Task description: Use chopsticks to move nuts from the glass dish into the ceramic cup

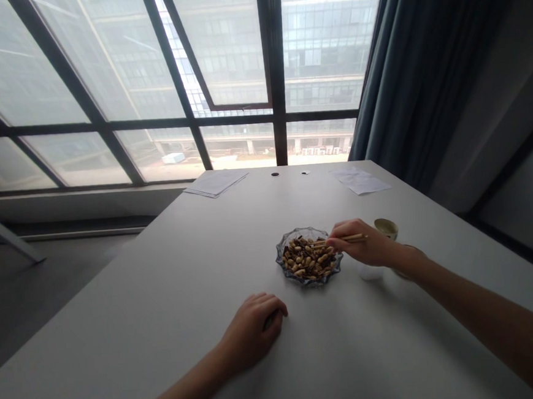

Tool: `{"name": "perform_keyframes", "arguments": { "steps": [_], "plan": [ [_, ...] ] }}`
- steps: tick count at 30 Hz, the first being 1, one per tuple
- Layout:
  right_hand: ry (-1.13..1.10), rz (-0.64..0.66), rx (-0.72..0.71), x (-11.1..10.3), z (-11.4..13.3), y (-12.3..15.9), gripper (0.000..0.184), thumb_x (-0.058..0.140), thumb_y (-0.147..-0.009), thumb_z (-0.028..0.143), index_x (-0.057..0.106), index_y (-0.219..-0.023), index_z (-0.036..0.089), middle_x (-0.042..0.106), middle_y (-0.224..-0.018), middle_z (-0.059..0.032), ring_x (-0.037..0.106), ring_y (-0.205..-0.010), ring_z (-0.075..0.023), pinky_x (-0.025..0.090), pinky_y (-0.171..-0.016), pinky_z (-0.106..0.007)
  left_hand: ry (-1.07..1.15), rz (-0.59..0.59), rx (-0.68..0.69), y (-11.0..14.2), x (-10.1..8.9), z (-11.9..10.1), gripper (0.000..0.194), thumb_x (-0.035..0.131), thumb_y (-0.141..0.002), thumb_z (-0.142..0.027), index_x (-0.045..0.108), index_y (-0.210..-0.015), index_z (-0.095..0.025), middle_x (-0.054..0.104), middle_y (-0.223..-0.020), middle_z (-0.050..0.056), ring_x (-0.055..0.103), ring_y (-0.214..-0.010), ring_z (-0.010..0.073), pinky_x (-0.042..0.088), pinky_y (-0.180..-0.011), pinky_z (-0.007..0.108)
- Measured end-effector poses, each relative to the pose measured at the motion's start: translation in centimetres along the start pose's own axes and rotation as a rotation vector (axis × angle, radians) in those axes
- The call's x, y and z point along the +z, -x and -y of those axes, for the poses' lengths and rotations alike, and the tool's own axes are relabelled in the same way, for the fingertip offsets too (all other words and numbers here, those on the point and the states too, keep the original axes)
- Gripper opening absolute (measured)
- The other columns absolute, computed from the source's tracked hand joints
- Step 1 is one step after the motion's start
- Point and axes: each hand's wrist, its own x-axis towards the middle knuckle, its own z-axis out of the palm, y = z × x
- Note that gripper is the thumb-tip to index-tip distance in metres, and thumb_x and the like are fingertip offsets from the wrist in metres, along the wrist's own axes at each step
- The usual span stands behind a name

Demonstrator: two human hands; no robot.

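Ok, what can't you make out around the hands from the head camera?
Head view:
Left hand: its curled fingers hide whether it holds anything.
Tips of the chopsticks: lost against the nuts in the glass dish.
White object: partly hidden by the right hand, its kind unclear.

A white table (119, 322) is set against black-framed windows (72, 73); a teal curtain (404, 72) is hung at their right.

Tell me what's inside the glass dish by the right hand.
The glass dish holds a heap of brown and tan nuts or seeds, with chopsticks from the right hand reaching over them. The heap covers the dish's bottom, so that cannot be seen.
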Motion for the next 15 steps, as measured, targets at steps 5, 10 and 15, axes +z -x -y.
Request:
{"name": "perform_keyframes", "arguments": {
  "steps": [5,10,15],
  "plan": [
    [0.018,-0.005,0.014,0.1,0.2,-0.5,0.046,0.059,-0.095,0.051,0.072,-0.07,0.015,0.069,-0.071,-0.0048,0.058,-0.062,-0.0141,0.043,-0.059,-0.026,-0.003,0.0,-0.002,-0.1,-0.1,-0.1,0.022,0.051,-0.091,-0.01,0.067,-0.092,-0.024,0.072,-0.089,0.001,0.063,-0.088,0.0203,0.043,-0.084,0.031],
    [0.044,-0.086,-0.015,1.0,0.1,-0.2,0.051,0.052,-0.098,0.052,0.06,-0.062,0.017,0.061,-0.063,-0.0019,0.048,-0.058,-0.0123,0.039,-0.058,-0.027,-0.001,0.002,0.001,-0.1,-0.1,0.0,0.022,0.052,-0.09,-0.01,0.068,-0.092,-0.024,0.072,-0.09,0.001,0.063,-0.088,0.02,0.043,-0.084,0.031],
    [0.063,-0.103,-0.029,1.3,0.2,0.3,0.052,0.048,-0.1,0.051,0.048,-0.057,0.021,0.052,-0.059,-0.0004,0.04,-0.056,-0.0125,0.035,-0.055,-0.03,-0.004,-0.007,0.006,-0.1,-0.1,0.0,0.021,0.053,-0.09,-0.01,0.069,-0.092,-0.024,0.072,-0.089,0.001,0.063,-0.088,0.0195,0.043,-0.083,0.03]
  ]
}}
